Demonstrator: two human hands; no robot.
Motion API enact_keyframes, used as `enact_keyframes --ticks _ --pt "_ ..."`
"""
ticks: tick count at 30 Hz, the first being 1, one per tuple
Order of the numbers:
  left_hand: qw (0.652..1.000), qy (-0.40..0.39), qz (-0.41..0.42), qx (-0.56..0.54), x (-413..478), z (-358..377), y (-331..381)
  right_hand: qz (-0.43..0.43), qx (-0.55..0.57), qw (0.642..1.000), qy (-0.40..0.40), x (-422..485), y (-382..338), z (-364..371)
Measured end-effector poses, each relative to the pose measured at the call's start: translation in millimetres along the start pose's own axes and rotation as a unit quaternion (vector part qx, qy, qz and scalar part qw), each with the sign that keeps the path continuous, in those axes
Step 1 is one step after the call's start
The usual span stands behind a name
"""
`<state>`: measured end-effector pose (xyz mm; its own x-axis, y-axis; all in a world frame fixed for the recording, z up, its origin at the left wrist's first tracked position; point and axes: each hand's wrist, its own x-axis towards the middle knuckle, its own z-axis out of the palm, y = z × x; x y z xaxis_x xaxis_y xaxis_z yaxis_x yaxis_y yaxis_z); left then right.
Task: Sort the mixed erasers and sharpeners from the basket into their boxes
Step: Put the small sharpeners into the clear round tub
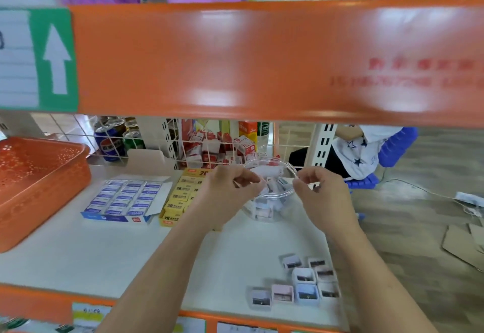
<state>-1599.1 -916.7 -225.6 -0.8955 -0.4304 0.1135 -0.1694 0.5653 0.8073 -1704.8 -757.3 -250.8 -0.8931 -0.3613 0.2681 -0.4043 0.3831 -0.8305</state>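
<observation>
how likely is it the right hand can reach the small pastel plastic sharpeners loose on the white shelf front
Probably yes: the small pastel plastic sharpeners lie uncovered beside the right forearm. The right hand pinches the rim of the clear round plastic jar, so it must let go first.

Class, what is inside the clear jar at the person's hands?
Small pale pieces, apparently sharpeners, lie in the clear jar; the left hand hides its left side.

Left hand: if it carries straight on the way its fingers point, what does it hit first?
The clear jar. The left hand points to the right, with its curled fingertips already at the jar's near rim. Blur hides whether they touch it yet.
</observation>
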Motion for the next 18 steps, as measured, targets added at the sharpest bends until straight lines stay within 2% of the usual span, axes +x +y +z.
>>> enact_keyframes --ticks 3,6,9,12,16,18 --pt "0.999 0.005 0.028 0.043 21.2 5.2 11.6 0.003 -0.027 0.999 -0.035 -8.0 6.5 -14.7" --pt "0.992 0.015 0.079 0.099 41.2 14.1 17.7 0.023 -0.096 0.988 -0.118 -15.7 14.4 -29.4" --pt "0.987 0.009 0.093 0.131 56.2 23.6 15.8 0.039 -0.118 0.974 -0.189 -22.5 19.4 -41.0" --pt "0.988 -0.002 0.097 0.124 58.3 32.3 19.3 0.064 -0.113 0.964 -0.231 -27.5 20.0 -46.6" --pt "0.987 -0.029 0.121 0.101 42.3 34.1 34.8 0.084 -0.147 0.933 -0.318 -31.8 15.6 -42.1" --pt "0.988 -0.051 0.116 0.093 30.8 31.9 36.6 0.086 -0.173 0.925 -0.327 -32.2 15.8 -39.8"
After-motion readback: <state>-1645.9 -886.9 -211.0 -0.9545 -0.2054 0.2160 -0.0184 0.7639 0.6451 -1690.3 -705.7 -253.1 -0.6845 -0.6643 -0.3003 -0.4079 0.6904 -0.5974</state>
